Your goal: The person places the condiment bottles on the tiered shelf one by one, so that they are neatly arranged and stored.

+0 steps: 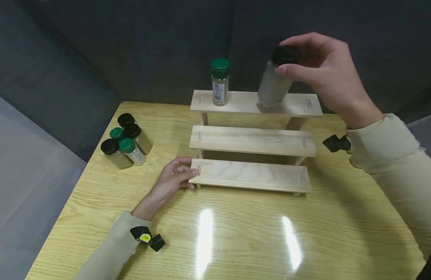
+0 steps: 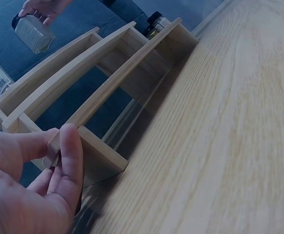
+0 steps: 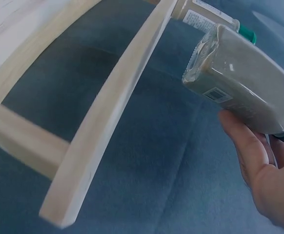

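Observation:
My right hand (image 1: 327, 74) grips a spice jar (image 1: 274, 85) of grey-brown powder by its black lid. The jar is tilted and hangs just above the top tier of a three-tier wooden shelf (image 1: 250, 140); a gap shows under it in the right wrist view. With thumb and fingers my left hand (image 1: 169, 181) pinches the left end of the lowest tier, and the left wrist view shows thumb and fingertips on that board edge (image 2: 117, 80). A green-capped spice jar (image 1: 220, 83) stands upright towards the left of the top tier.
Several spice jars (image 1: 125, 142) with black and green lids cluster at the table's left side. More jars (image 2: 157, 23) stand beyond the shelf's right end, mostly hidden by my right sleeve in the head view. A dark cloth (image 1: 148, 50) hangs behind the wooden table (image 1: 173, 241).

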A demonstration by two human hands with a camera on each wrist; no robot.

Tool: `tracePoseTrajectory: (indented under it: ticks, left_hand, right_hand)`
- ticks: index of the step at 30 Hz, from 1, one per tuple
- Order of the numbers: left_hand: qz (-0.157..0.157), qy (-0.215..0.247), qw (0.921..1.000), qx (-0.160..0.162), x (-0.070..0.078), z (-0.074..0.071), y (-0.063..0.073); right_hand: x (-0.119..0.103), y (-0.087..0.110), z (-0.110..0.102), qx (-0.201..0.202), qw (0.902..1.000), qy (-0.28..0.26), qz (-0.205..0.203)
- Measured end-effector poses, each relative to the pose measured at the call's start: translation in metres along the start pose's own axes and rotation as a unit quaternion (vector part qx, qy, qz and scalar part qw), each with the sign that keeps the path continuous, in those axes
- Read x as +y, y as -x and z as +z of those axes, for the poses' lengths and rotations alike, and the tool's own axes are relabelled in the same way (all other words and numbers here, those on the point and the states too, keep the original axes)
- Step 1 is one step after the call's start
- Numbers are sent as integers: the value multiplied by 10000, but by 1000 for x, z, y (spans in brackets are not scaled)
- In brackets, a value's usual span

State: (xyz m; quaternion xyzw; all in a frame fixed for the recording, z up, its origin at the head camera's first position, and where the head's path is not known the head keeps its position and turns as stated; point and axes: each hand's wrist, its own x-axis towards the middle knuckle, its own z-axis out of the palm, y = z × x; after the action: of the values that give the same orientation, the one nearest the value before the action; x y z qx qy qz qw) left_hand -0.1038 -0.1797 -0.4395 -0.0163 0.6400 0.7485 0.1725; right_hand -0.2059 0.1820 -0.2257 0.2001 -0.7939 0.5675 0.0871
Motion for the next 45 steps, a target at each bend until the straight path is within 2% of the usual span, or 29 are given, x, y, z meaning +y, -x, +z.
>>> tracePoseTrajectory:
  ticks: [2, 6, 11, 20, 45]
  left_hand:
    - [6, 3, 10000, -4, 0, 0, 0]
    - [3, -4, 10000, -21, -1, 0, 0]
    - [32, -41, 10000, -17, -1, 0, 0]
    - [23, -42, 10000, -36, -4, 2, 0]
    - [55, -27, 10000, -29, -2, 5, 3]
  right_hand:
    - [1, -1, 4, -20, 9999, 157, -33]
    - [2, -4, 9, -27, 9999, 115, -33]
    - [5, -8, 16, -61, 9999, 68, 74]
    - [8, -8, 24, -161, 9991, 318, 224]
    - [11, -10, 31, -177, 9983, 494, 240]
